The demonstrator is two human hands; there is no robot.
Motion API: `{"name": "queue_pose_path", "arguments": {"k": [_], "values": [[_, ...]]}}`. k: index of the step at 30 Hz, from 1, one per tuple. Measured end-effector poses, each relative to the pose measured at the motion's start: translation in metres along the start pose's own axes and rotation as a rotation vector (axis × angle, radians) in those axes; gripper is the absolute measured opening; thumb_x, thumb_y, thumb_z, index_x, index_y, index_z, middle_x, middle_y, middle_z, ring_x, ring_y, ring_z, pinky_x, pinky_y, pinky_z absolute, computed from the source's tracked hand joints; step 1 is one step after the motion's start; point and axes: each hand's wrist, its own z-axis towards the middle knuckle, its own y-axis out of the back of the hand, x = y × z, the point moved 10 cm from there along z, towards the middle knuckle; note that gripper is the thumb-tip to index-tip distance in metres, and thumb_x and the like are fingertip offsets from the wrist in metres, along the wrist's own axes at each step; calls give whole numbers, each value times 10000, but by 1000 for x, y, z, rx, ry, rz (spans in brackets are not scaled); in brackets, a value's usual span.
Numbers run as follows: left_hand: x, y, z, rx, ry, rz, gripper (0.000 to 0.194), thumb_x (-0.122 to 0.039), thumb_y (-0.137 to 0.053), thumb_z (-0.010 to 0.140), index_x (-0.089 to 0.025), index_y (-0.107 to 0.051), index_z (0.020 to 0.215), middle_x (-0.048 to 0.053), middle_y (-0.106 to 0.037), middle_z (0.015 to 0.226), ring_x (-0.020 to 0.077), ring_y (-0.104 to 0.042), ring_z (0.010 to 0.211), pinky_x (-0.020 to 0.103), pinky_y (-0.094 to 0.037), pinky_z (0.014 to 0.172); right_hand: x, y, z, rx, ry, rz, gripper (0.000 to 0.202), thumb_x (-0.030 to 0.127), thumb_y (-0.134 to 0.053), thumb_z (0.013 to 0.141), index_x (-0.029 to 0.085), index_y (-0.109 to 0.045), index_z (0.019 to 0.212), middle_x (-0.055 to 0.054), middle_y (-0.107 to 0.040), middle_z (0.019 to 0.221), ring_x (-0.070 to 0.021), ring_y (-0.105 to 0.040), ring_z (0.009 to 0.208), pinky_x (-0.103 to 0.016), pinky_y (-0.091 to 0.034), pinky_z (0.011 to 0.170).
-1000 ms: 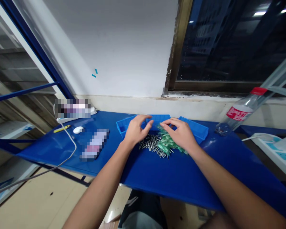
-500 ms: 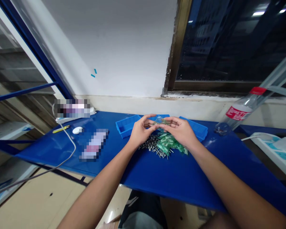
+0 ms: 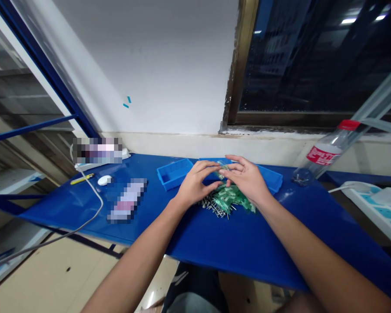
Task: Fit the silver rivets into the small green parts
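Above the middle of the blue table, my right hand [image 3: 246,176] pinches a small clear plastic bag [image 3: 223,168] between thumb and fingers. My left hand [image 3: 197,180] is beside it, thumb apart from the fingers, its fingertips at the bag's left edge. Whether it grips the bag cannot be made out. Below both hands lie a pile of metal screws [image 3: 215,206] and a heap of green plastic packets [image 3: 231,195]. Three blue bins stand behind: a left one [image 3: 174,174], a middle one [image 3: 203,161] partly hidden by my hands, and a right one [image 3: 272,179].
On the blue table [image 3: 143,234] at left are a yellow cutter [image 3: 82,179], a white round object [image 3: 104,180], a blurred flat item [image 3: 128,200] and a cable [image 3: 97,211]. A plastic bottle [image 3: 322,154] leans at right, near a white tray [image 3: 378,202].
My left thumb has come away from the bag and lowered, and that hand's fingers now reach over to the right. The fingers of my right hand have spread. The bag has shifted slightly right.
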Motion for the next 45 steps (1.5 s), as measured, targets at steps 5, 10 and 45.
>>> {"name": "queue_pose_path", "arguments": {"k": [5, 10, 45], "values": [[13, 4, -3, -36, 113, -25, 247, -309, -693, 985, -223, -742, 1212, 104, -764, 1191, 245, -710, 1114, 449, -565, 1007, 9, -9, -2, 65, 27, 8, 404, 532, -796, 847, 228, -751, 1110, -107, -764, 1141, -223, -743, 812, -356, -620, 620], [22, 5, -3, -60, 248, -164, 206, -364, -683, 991, -209, -788, 1075, 83, -792, 1060, 218, -739, 966, 365, -593, 872, 17, -3, -2, 54, 94, -185, 374, 529, -804, 848, 235, -796, 1078, -43, -752, 849, -167, -649, 659, -306, -523, 549], [56, -18, -15, -137, 543, -717, 400, -332, -826, 855, -144, -683, 1177, 141, -795, 1128, 252, -775, 1050, 433, -623, 1007, 3, -7, -1, 38, 118, -103, 263, 401, -833, 814, 210, -754, 976, -56, -775, 907, -220, -744, 843, -385, -624, 788]]}}
